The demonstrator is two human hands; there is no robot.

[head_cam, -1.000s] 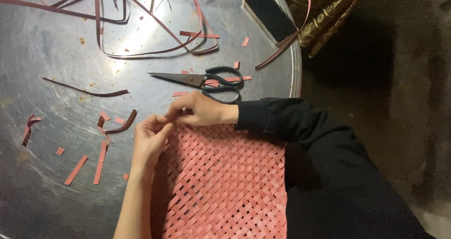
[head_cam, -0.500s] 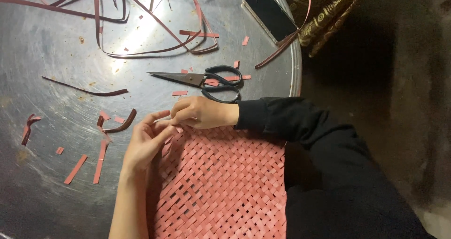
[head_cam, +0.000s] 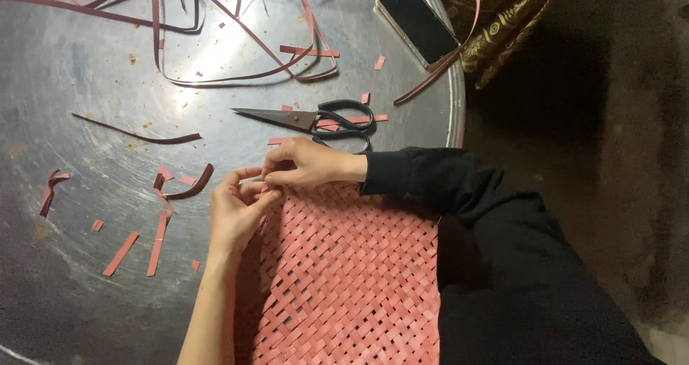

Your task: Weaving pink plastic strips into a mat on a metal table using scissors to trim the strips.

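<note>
**Both hands pinching at the top edge of the woven mat**

While the mat [head_cam: 344, 279] lies flat on the round metal tray [head_cam: 64, 142], near its front edge, both hands meet at the mat's upper left corner. Left hand [head_cam: 237, 211]: fingers curled together, tips pressed on the mat's edge; bare forearm runs down along the mat's left side. Right hand [head_cam: 308, 165]: fingers closed together, pinching the same edge from above, black sleeve [head_cam: 459, 193] crossing in from the right. Fingertips of the two hands touch or nearly touch; can't tell which strip each one grips.

Mat is pink-red, tight diagonal weave, lower part runs out of frame.

Scissors [head_cam: 316, 119] lie just beyond the right hand, blades shut, tips pointing left. Long dark-red strips [head_cam: 237, 74] loop across the far part of the tray. Short offcuts [head_cam: 122, 254] scattered left of the left hand. Phone [head_cam: 416, 24] sits at the tray's far right rim, screen dark, well apart from the hands.
</note>
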